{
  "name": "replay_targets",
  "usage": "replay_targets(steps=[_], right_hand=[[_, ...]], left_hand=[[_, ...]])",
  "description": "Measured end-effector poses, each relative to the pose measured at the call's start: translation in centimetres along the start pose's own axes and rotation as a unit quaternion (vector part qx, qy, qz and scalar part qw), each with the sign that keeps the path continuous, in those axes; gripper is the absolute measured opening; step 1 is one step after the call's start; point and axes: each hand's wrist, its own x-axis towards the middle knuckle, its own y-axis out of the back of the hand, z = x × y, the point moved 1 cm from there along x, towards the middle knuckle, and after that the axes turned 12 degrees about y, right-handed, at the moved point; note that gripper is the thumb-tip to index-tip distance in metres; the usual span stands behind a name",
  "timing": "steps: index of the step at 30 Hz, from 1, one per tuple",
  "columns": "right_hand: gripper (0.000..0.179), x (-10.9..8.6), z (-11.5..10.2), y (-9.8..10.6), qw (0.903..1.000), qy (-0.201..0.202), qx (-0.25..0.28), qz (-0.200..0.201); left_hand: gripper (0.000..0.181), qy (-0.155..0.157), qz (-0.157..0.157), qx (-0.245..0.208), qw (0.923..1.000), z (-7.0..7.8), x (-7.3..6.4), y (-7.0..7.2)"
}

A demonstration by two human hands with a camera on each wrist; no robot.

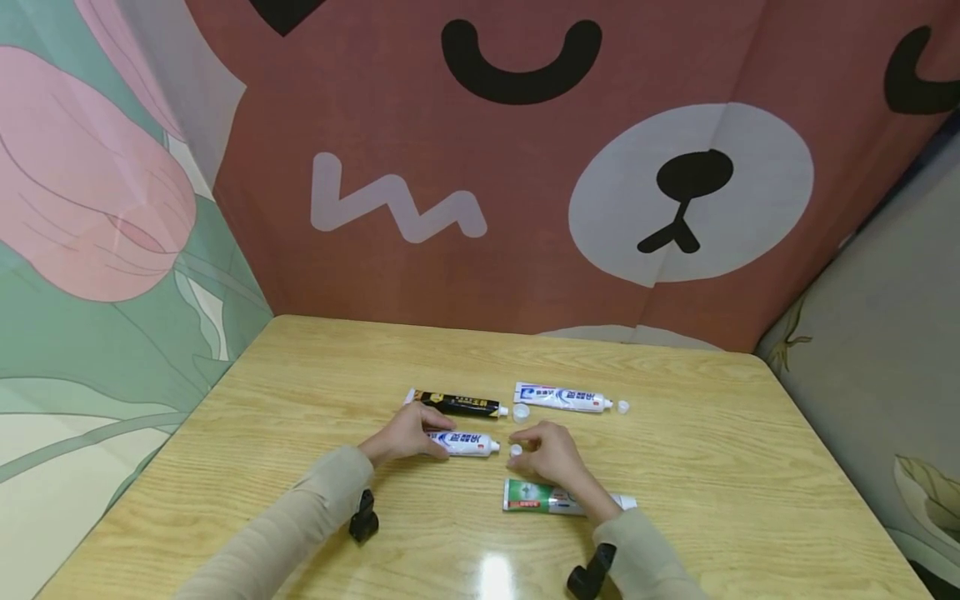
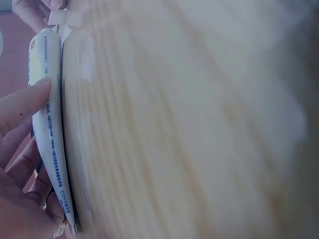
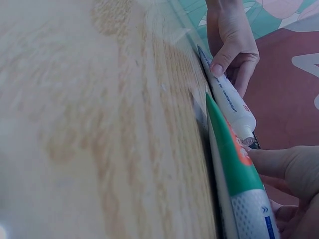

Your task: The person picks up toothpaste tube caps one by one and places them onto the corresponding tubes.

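Observation:
My left hand (image 1: 408, 432) grips a white and blue toothpaste tube (image 1: 468, 443) by its tail half, thumb on the near side. The tube lies with its bare nozzle pointing right. Just beyond that nozzle my right hand (image 1: 551, 452) pinches a small white cap (image 1: 516, 450) between thumb and index finger, close to the table. In the right wrist view the right thumb (image 3: 271, 162) hides the cap. Below the right hand lies a green and white toothpaste tube (image 1: 528, 495), partly covered by the wrist.
Behind the left hand lies a black and gold toothpaste tube (image 1: 461, 405), with a larger white cap (image 1: 521, 412) by its nozzle. Farther right is another white and blue tube (image 1: 562, 397), its cap (image 1: 623, 407) beside it. A printed curtain (image 1: 525, 250) hangs behind the wooden table (image 1: 337, 358).

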Motion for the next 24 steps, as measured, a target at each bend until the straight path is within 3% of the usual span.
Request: replay_targets(steps=[7, 16, 24], right_hand=[[0.031, 0.05, -0.22, -0.03, 1.0000, -0.001, -0.007, 0.003], [0.027, 0.19, -0.28, 0.07, 0.9999, -0.007, -0.009, -0.002], [0.030, -0.19, -0.14, 0.07, 0.9999, -0.010, 0.003, -0.009]], left_hand=[[0.042, -0.018, 0.008, 0.026, 0.9995, 0.27, 0.04, -0.18], [0.041, -0.014, 0.018, 0.069, 0.9974, 0.63, 0.23, -0.18], [0.037, -0.016, 0.007, 0.092, 0.9956, 0.98, 0.04, -0.47]])
